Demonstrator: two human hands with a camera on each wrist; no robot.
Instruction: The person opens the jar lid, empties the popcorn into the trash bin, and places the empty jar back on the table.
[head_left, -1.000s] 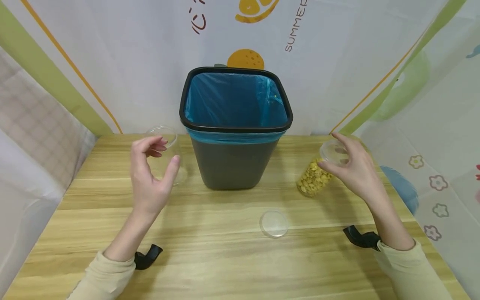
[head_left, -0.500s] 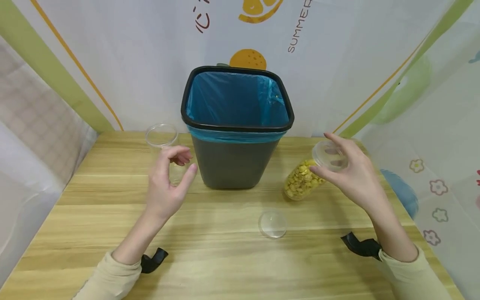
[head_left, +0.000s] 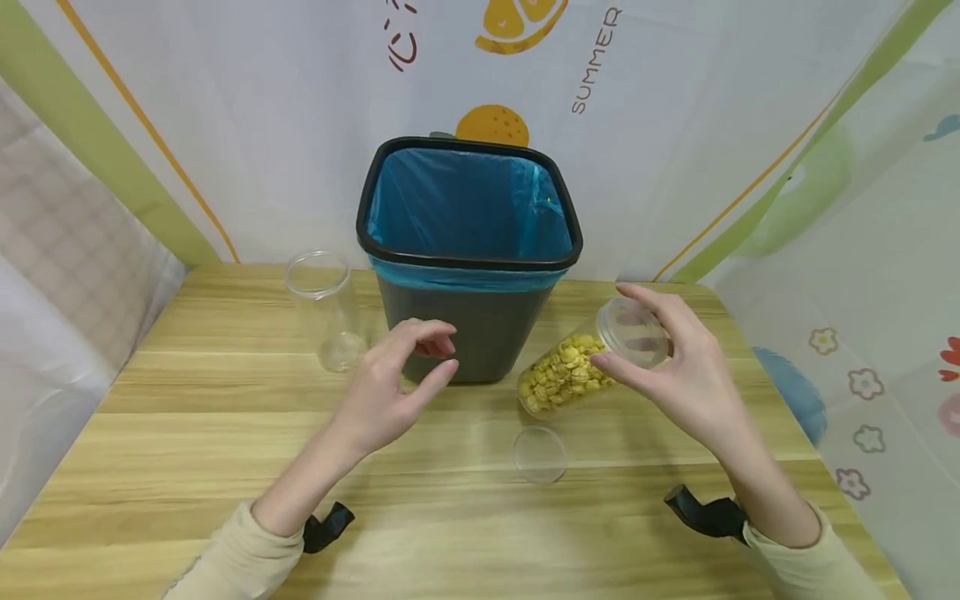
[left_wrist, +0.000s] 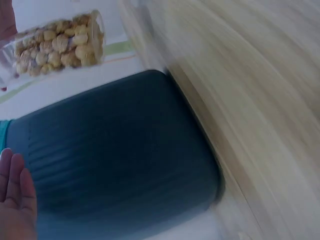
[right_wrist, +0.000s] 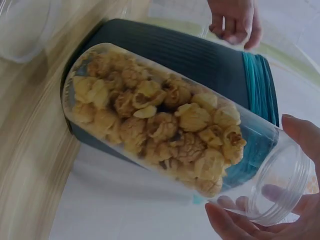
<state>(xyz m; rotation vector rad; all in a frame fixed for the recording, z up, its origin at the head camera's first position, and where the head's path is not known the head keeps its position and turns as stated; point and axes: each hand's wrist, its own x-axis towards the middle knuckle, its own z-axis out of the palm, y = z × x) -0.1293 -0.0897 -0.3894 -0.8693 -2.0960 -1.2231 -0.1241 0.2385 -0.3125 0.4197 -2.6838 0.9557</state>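
Observation:
My right hand point(head_left: 678, 367) grips a clear plastic jar point(head_left: 573, 371) around its top end. The jar is tilted, its base pointing down and to the left. Yellow popcorn point(right_wrist: 150, 112) fills much of it, gathered toward the base, while the part by my fingers holds none. My left hand point(head_left: 397, 379) hovers before the lower front of the bin, fingers bent and thumb apart, with nothing in its grasp. Between the hands, the jar's base hangs close over a round clear lid point(head_left: 540, 455) lying on the table.
A dark grey bin point(head_left: 465, 325) with a blue liner point(head_left: 457, 200) stands at the back middle of the wooden table point(head_left: 450, 533). Left of it stands a clear jar point(head_left: 318, 292) without popcorn, its top uncovered. Printed white curtains point(head_left: 300, 125) surround the table's back and sides.
My right hand has brought the popcorn jar leftward, and the jar tilts further now. My left hand has moved right, away from the jar without popcorn to the front of the bin.

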